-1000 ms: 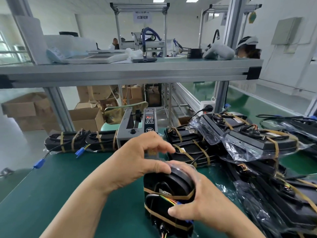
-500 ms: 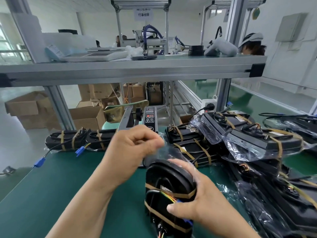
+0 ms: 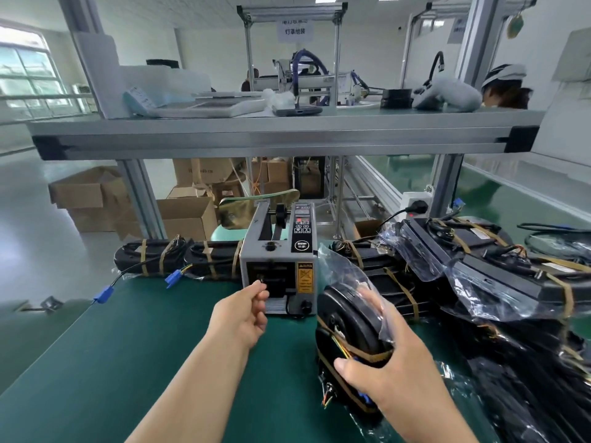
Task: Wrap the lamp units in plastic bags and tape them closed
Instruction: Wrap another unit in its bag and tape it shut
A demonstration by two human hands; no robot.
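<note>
My left hand (image 3: pixel 241 318) is curling its fingers (image 3: pixel 259 288) at the mouth of the tape dispenser (image 3: pixel 281 251); I cannot tell whether they are pinching anything. My right hand (image 3: pixel 395 375) is gripping the lamp (image 3: pixel 347 318) in its plastic bag (image 3: pixel 343 270), standing on the green table (image 3: pixel 128 346) just beside the dispenser.

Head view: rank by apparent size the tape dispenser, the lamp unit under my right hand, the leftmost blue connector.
Tape dispenser and lamp unit look alike; the lamp is nearer, so no ranking.
Smallest: blue connector.

Head-worn camera looks forward and down over the bench (image 3: pixel 128 362).
</note>
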